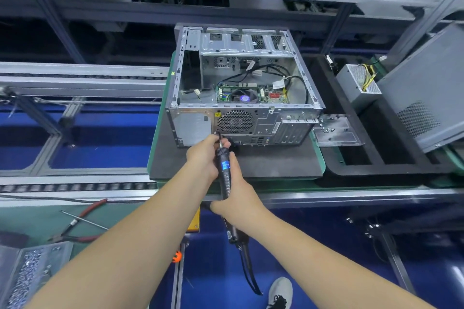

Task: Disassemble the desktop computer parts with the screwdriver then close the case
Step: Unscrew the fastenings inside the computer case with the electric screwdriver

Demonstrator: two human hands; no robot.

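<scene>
An open grey desktop case (190,123) lies on a black foam mat (263,163), its rear panel facing me, with a green motherboard (251,95) and black cables inside. My right hand (238,206) grips the handle of a black electric screwdriver (224,168). The bit tip touches the rear panel just below the round fan grille (234,121). My left hand (206,155) pinches the screwdriver's front end close to the bit. The screwdriver's cord hangs down below my right hand.
A removed power supply (356,83) and the grey side panel (426,88) sit in a black foam tray at the right. A metal bracket (336,133) lies beside the case. Red-handled pliers (82,226) and a tray of screws (27,273) are at lower left. Conveyor rails run along the left.
</scene>
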